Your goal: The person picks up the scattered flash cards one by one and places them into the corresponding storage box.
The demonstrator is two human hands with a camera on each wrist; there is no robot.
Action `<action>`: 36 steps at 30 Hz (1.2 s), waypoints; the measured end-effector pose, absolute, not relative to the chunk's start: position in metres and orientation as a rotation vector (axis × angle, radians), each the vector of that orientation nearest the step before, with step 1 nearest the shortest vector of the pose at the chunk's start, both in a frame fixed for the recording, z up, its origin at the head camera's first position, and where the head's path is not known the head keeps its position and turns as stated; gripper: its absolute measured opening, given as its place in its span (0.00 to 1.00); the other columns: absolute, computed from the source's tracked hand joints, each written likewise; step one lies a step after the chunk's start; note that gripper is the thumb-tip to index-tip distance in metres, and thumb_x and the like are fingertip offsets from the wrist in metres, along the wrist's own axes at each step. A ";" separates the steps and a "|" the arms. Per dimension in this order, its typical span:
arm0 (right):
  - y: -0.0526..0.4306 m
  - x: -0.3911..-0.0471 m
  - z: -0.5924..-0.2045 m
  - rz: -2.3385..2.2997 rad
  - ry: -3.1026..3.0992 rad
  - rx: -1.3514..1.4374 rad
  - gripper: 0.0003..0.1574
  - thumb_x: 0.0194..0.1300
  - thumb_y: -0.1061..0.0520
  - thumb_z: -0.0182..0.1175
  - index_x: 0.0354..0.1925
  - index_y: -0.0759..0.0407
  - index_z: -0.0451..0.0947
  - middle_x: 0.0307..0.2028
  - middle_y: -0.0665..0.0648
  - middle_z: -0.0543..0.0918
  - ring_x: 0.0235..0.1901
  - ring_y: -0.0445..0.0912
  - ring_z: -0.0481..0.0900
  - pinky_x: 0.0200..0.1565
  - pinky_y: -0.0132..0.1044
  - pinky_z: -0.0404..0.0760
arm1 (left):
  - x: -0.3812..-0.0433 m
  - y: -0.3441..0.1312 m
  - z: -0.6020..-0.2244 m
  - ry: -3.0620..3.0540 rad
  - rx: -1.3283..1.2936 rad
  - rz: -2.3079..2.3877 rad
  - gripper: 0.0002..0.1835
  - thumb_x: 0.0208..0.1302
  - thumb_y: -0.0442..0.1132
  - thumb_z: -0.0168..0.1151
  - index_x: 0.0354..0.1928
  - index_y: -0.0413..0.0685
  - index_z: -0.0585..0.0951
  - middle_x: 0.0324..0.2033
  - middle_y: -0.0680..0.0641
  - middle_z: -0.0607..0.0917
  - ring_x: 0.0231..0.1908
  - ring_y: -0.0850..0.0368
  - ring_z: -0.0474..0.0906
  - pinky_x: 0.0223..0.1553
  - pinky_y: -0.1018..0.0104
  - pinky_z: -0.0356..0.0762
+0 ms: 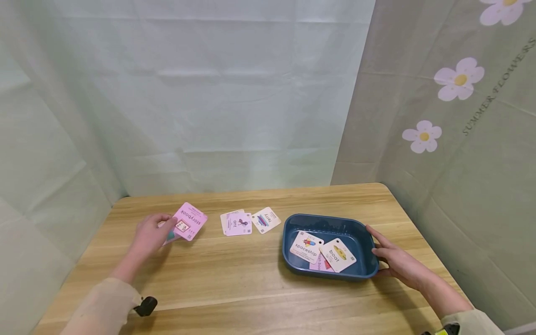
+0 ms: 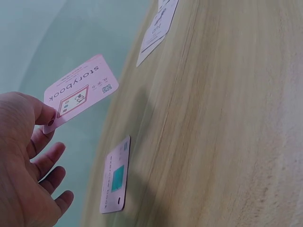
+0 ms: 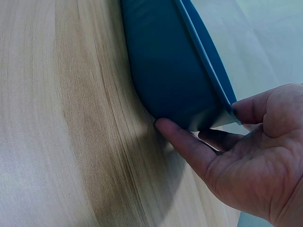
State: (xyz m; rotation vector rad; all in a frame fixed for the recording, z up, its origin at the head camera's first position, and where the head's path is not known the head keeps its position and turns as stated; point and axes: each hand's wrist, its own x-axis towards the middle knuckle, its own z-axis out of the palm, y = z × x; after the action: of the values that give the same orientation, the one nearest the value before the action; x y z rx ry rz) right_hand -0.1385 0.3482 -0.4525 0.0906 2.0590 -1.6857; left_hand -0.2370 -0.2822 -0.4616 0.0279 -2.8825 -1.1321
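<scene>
Left hand (image 1: 152, 232): fingers (image 2: 42, 112) pinched on one corner of the pink storybook card (image 2: 83, 94), close by its punched hole; the remaining fingers stand off it, loosely bent. Card is held up left of centre in the head view, its printed face showing and the sheet flat, no sag. Judged light, stiff and smooth: a corner or edge pinch should suffice, though hard squeezing could crease it. Below it in the left wrist view, the exercise book card (image 2: 116, 177) lies on the surface (image 1: 234, 288); thin and flat, probably best lifted by an edge. Right hand (image 1: 395, 260): fingers clamped round the right end of the blue tray (image 1: 322, 224), right of centre in the head view, touching both rim and lower wall; how far they reach beneath is too shadowed to tell. Tray looks rigid and slick; rim likely the surest hold. Inside, spaceship card (image 1: 307, 246) and boat card (image 1: 337, 255) overlap a pink one. Upper middle: ant card (image 1: 238, 223) beside ferry card (image 1: 266, 219).
</scene>
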 end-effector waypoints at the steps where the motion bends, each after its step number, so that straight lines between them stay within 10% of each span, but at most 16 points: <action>1: 0.348 -0.138 -0.452 -1.684 2.060 0.091 0.44 0.82 0.61 0.38 0.82 0.40 0.30 0.77 0.68 0.19 0.74 0.75 0.32 0.56 0.63 0.78 | -0.237 -0.282 -0.461 -2.879 0.021 -1.129 0.32 0.78 0.57 0.49 0.59 0.30 0.76 0.63 0.23 0.70 0.63 0.26 0.61 0.61 0.31 0.59; 36: 0.349 -0.140 -0.453 -1.677 2.066 0.106 0.43 0.82 0.61 0.37 0.82 0.40 0.29 0.77 0.70 0.19 0.74 0.76 0.32 0.56 0.64 0.77 | -0.236 -0.252 -0.443 -2.772 -0.132 -1.178 0.25 0.77 0.52 0.54 0.52 0.33 0.80 0.62 0.28 0.74 0.63 0.31 0.66 0.63 0.35 0.61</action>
State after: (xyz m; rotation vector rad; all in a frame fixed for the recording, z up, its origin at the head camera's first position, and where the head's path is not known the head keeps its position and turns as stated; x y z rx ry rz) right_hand -0.1404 0.3493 -0.4532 0.1060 2.0657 -1.6767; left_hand -0.2362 -0.2517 -0.4432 -0.1324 -2.7720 -1.1775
